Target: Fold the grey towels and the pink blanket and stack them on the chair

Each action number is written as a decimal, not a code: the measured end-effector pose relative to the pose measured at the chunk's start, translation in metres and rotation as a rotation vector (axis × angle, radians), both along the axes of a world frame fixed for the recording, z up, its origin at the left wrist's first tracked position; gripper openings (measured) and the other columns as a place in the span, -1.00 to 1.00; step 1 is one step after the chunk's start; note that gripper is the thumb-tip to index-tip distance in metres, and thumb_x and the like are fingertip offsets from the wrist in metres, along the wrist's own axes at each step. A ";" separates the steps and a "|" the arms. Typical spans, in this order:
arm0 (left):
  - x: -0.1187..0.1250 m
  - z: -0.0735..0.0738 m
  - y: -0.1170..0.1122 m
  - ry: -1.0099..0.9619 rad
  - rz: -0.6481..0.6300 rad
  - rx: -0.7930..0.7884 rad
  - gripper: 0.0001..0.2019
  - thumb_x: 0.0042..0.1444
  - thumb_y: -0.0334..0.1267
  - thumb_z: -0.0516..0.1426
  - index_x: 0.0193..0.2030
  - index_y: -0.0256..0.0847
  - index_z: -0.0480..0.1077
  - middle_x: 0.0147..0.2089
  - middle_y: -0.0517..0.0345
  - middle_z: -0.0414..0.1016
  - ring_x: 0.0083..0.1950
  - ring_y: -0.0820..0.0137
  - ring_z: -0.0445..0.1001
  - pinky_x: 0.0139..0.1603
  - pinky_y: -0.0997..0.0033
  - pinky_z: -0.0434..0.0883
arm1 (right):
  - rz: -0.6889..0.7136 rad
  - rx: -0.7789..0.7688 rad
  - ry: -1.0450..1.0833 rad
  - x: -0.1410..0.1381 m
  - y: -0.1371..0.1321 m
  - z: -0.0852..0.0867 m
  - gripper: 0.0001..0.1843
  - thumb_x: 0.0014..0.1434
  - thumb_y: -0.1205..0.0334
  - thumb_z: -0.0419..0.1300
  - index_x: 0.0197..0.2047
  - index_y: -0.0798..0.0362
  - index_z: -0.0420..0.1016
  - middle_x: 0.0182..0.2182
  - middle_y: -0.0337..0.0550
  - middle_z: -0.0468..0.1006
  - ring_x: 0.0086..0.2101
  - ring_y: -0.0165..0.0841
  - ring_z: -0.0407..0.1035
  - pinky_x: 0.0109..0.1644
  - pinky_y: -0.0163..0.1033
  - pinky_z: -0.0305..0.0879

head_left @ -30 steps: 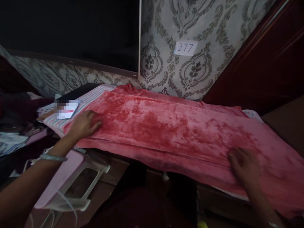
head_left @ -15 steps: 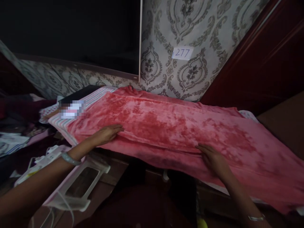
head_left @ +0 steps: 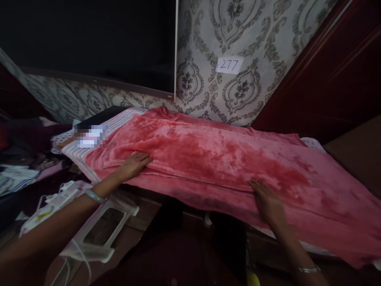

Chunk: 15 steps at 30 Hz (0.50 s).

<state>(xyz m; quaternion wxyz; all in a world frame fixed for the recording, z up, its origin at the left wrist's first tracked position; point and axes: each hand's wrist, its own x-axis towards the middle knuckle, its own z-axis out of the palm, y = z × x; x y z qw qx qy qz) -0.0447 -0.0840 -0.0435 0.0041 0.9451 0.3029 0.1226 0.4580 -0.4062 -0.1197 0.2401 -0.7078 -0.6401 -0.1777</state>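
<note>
A pink-red plush blanket (head_left: 208, 155) with mottled patches lies spread across a long surface, a fold running along its front part. My left hand (head_left: 133, 165) rests on the fold towards the left end, fingers stretched out over the cloth. Small wrinkles bunch just beside those fingers. Further right, my right hand (head_left: 268, 198) lies with outstretched fingers on the same fold. Its palm side and the thumb's contact are hidden. Beneath the blanket's left end shows a striped cloth (head_left: 77, 155).
A large dark screen (head_left: 89, 43) hangs behind at left. Paper marked 277 (head_left: 229, 64) is on the patterned wall. A white plastic frame (head_left: 110, 234), a power strip (head_left: 62, 202) and piled clothes (head_left: 18, 176) are at lower left. A brown panel (head_left: 357, 155) stands at right.
My left hand has shifted slightly left, and new wrinkles have formed in the blanket around it. My right hand has moved slightly right along the fold.
</note>
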 end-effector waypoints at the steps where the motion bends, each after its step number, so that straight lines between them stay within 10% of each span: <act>1: -0.003 -0.004 0.000 0.001 0.010 0.011 -0.60 0.26 -0.38 -0.01 0.08 -0.10 0.58 0.21 -0.08 0.57 0.26 0.07 0.50 0.30 -0.03 0.38 | 0.000 0.005 0.010 0.001 0.000 -0.005 -0.52 0.35 0.30 -0.04 0.18 0.01 0.58 0.09 -0.03 0.61 0.16 -0.11 0.44 0.26 0.14 0.43; 9: -0.050 0.000 0.011 -0.102 0.315 0.116 -0.44 0.14 -0.29 0.06 0.30 -0.24 0.41 0.32 -0.22 0.45 0.34 0.00 0.40 0.35 -0.07 0.32 | 0.039 0.083 -0.002 0.003 0.002 -0.008 -0.55 0.39 0.26 -0.05 0.15 0.06 0.58 0.07 0.02 0.62 0.13 -0.10 0.47 0.21 0.10 0.46; 15: -0.087 0.006 0.019 -0.044 0.288 0.105 -0.52 0.19 -0.34 -0.05 0.15 -0.22 0.56 0.26 -0.20 0.52 0.30 0.02 0.43 0.33 -0.06 0.34 | 0.051 0.027 -0.021 0.012 -0.002 -0.010 -0.54 0.36 0.21 -0.05 0.15 0.03 0.58 0.08 0.01 0.61 0.09 -0.06 0.51 0.18 0.14 0.48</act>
